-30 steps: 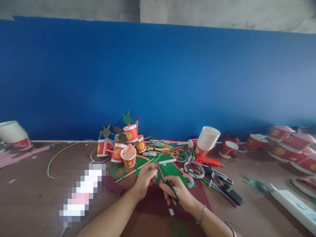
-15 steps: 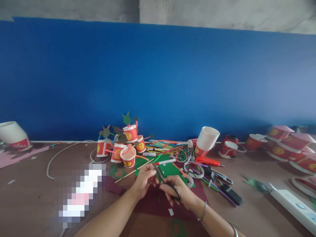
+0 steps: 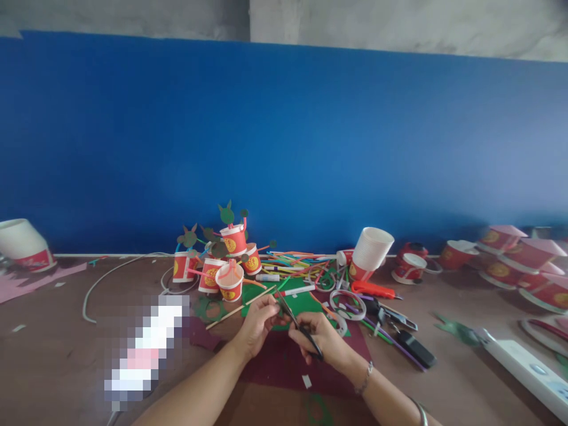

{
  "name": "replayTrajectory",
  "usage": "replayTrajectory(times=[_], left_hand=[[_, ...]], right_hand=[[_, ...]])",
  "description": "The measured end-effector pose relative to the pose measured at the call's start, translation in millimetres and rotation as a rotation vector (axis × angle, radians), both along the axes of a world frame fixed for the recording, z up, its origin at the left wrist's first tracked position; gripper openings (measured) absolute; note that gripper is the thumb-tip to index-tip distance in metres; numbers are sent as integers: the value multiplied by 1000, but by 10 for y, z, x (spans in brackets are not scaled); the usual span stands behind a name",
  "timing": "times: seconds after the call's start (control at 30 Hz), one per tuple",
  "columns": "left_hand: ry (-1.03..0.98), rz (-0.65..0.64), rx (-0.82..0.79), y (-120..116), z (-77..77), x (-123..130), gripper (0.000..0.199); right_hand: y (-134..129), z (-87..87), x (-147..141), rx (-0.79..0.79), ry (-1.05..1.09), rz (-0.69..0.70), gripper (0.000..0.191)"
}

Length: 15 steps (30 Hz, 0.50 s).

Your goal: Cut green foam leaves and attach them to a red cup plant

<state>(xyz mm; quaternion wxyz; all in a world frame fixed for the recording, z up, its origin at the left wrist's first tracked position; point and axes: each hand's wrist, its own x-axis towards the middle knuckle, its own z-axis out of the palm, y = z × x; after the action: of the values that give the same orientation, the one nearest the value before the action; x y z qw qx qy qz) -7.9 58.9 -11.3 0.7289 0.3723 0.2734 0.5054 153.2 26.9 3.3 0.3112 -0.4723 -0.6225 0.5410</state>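
My right hand (image 3: 317,338) grips a pair of black-handled scissors (image 3: 288,310), its fingers in the loops and the blades pointing up and to the left. Close beside the blades, my left hand (image 3: 261,322) pinches a small piece of dark green paper (image 3: 281,309), mostly hidden by the fingers. Both hands are above a dark red sheet (image 3: 284,367) and the near edge of a green sheet (image 3: 306,305). A white marker with a red cap (image 3: 299,290) and a thin wooden stick (image 3: 239,307) lie just beyond them.
Decorated red paper cups (image 3: 229,281) stand at the back left. A stack of white cups (image 3: 371,248), an orange-red utility knife (image 3: 375,290), tape rolls (image 3: 348,305) and black keys (image 3: 415,349) lie to the right. Coloured straws (image 3: 288,260) are piled near the blue wall (image 3: 284,148).
The scissor blades have drawn closer together, and the handle loops have closed up in my right hand. My left hand stays almost in place.
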Motion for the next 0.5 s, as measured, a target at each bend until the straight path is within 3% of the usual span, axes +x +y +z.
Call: replayTrajectory(times=[0.2, 0.37, 0.5], left_hand=[[15, 21, -6, -22, 20, 12, 20], [146, -14, -15, -32, 6, 50, 24], [440, 90, 41, 10, -85, 83, 19]], right_hand=[[0, -126, -68, 270, 33, -323, 18], [2, -94, -72, 184, 122, -312, 15], [44, -64, -31, 109, 179, -362, 15]])
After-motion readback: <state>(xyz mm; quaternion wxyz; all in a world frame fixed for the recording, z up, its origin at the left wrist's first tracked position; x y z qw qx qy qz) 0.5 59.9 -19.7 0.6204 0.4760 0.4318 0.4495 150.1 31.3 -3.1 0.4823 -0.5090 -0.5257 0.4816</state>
